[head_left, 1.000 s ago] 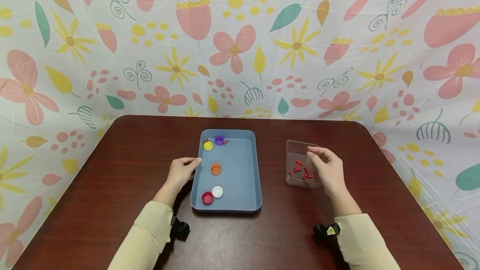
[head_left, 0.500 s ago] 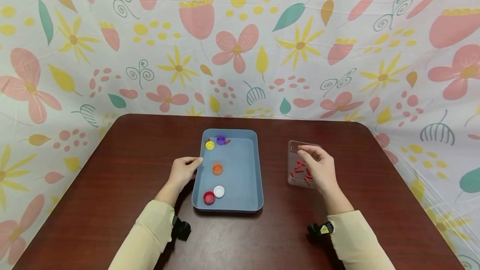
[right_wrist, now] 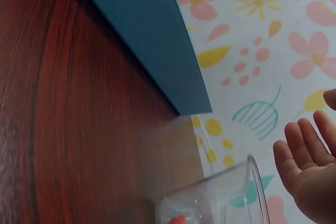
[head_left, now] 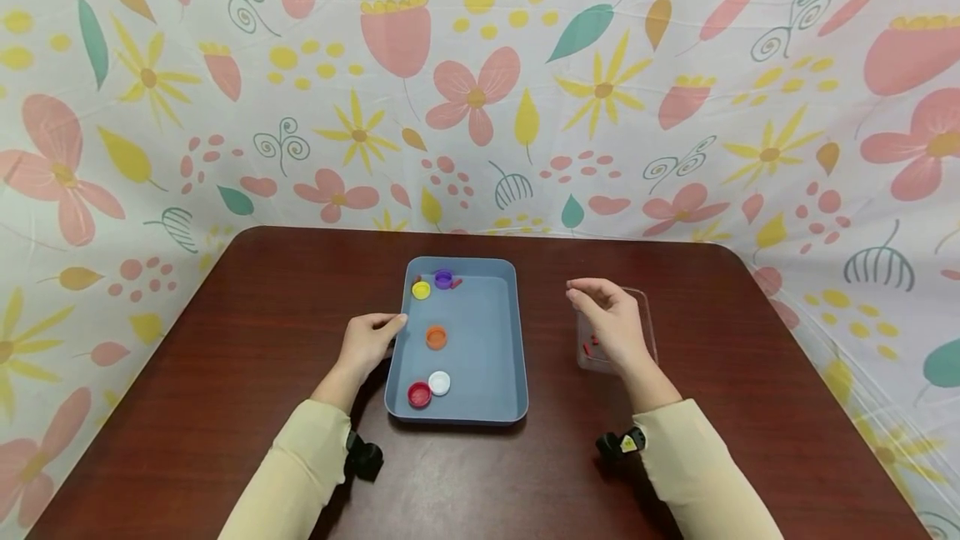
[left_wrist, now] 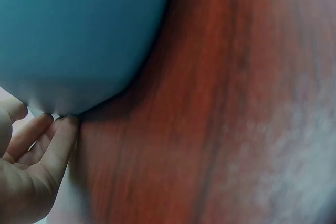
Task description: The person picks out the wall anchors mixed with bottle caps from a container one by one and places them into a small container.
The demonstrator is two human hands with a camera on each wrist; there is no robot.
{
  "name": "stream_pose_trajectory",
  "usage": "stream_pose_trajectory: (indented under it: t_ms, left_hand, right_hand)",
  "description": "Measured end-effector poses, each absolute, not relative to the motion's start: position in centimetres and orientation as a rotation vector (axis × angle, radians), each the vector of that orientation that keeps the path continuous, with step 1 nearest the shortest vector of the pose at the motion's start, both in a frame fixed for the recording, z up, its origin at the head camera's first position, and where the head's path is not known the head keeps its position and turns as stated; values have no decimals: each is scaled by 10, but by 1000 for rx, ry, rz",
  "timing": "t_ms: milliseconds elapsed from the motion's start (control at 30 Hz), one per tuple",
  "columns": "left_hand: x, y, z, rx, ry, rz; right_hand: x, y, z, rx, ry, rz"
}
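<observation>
My left hand (head_left: 366, 348) holds the left edge of a blue-grey tray (head_left: 480, 315), thumb at the rim; the left wrist view shows fingertips (left_wrist: 67, 124) against its outer wall. Inside the tray lie a purple cap (head_left: 443, 279), a yellow cap (head_left: 422, 290), an orange cap (head_left: 437, 337), a white cap (head_left: 439, 382) and a red cap (head_left: 419, 394). A small red stick (head_left: 457, 283) lies by the purple one. Between the tray and a clear box (head_left: 647, 315), my right hand (head_left: 617, 323) is raised, thumb and forefinger pinching a tiny reddish stick, mostly hidden by the fingertips.
Red sticks (head_left: 587, 349) lie in the clear box, partly covered by my right hand. The dark wooden table (head_left: 300, 282) ends at the back before a flower-print cloth (head_left: 472, 148). A black wrist camera (head_left: 365, 458) sits at the left cuff.
The right hand has moved left from over the clear box toward the tray. The left hand keeps its place at the tray's edge.
</observation>
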State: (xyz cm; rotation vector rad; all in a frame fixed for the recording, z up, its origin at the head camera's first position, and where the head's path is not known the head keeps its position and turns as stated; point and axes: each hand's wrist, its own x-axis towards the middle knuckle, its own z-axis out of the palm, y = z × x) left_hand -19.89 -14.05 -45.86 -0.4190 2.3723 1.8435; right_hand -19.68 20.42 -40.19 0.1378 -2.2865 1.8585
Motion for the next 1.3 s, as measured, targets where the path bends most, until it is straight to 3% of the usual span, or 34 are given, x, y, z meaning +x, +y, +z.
stream_pose_trajectory:
  t_ms: [1300]
  left_hand:
    - [-199, -140, -458, -416, 2327, 1914]
  right_hand:
    - [-249, 107, -430, 343, -2492, 1753]
